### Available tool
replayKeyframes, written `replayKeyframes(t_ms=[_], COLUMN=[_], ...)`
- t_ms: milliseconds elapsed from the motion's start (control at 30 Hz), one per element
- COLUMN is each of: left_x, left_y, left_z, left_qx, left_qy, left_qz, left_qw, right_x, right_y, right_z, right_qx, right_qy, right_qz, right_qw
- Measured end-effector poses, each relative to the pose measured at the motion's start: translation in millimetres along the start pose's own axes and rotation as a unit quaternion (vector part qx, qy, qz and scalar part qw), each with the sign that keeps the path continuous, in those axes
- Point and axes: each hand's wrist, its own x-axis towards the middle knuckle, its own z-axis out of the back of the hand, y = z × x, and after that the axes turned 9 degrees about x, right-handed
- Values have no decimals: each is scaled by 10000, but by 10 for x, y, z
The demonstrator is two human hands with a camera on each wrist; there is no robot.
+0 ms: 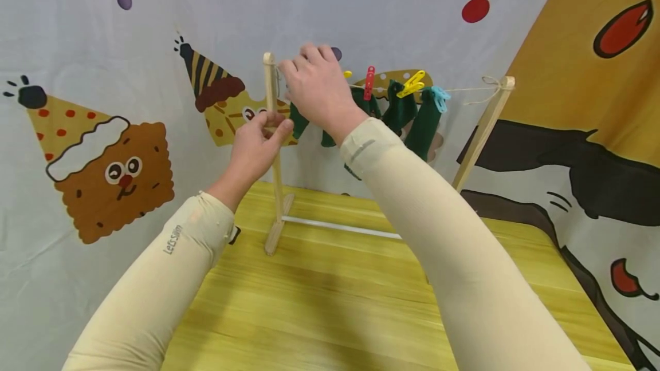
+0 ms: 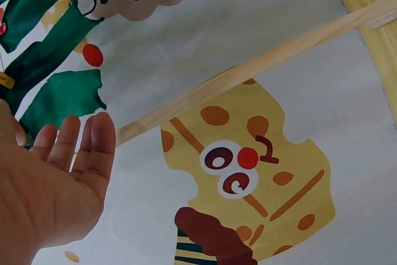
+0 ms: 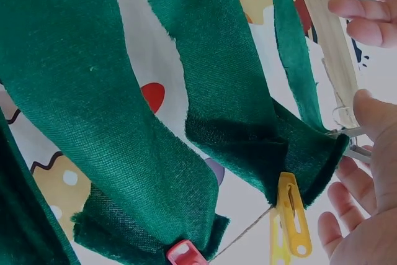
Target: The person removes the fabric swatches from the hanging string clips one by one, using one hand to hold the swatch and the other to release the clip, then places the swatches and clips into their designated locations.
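Green cloth strips [image 1: 412, 113] hang along a string [image 1: 464, 89] stretched between two wooden posts of a small drying rack that stands on the yellow table [image 1: 319, 296], in front of a cartoon-printed backdrop [image 1: 103, 147]. Going by how things lie, most of the hanging looks done: several strips are already pegged, by a red peg [image 1: 369, 82], a yellow peg [image 1: 412, 83] and a blue peg [image 1: 439, 97] seen from the head camera. What seems left is the end of the line beside the left post [image 1: 271, 130], where both hands are working.

The left hand [image 1: 255, 145] is up against that post, fingers bent toward it in the head view; the left wrist camera shows the fingers [image 2: 80, 147] fairly straight and nothing clearly held, so I judge it steadying, not gripping. The right hand [image 1: 315, 87] is raised at the string near the post top, covering the nearest strip. In its wrist view the thumb and fingers [image 3: 372, 116] close on a clear peg [image 3: 347, 134] at the folded edge of a strip, just beside another yellow peg [image 3: 291, 215]. Whether that clear peg is fully seated on the string I cannot tell.
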Motion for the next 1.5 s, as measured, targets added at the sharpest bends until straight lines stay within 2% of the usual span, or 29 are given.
replayKeyframes(t_ms=[167, 267, 433, 567, 733, 933, 1233, 1367, 1500], left_x=[17, 34, 64, 106, 184, 253, 311, 328, 369], left_y=[-7, -16, -49, -101, -193, -295, -401, -410, -387], left_z=[-13, -16, -6, 12, 33, 39, -24, -28, -40], left_qx=[37, 45, 78, 150, 139, 134, 230, -188, -1218], left_qy=[-17, -35, -144, -318, -571, -625, -868, -763, -617], left_qz=[-12, -34, -66, -67, -1, 268, 354, 525, 640], left_qw=[10000, 10000, 9998, 9994, 9983, 9976, 9953, 9955, 9886], right_x=[3, 12, 37, 50, 75, 82, 93, 85, 51], right_y=[-12, -29, -66, -113, -179, -233, -277, -306, -338], right_z=[15, 42, 116, 171, 248, 299, 337, 337, 319], right_qx=[86, 518, 1545, 1967, 2158, 2414, 2515, 2855, 3530], right_qy=[-31, 65, 223, 313, 575, 938, 1060, 1012, 825], right_qz=[-37, -249, -729, -979, -1298, -1628, -1727, -1813, -1969], right_qw=[10000, 9983, 9850, 9751, 9661, 9521, 9464, 9356, 9110])
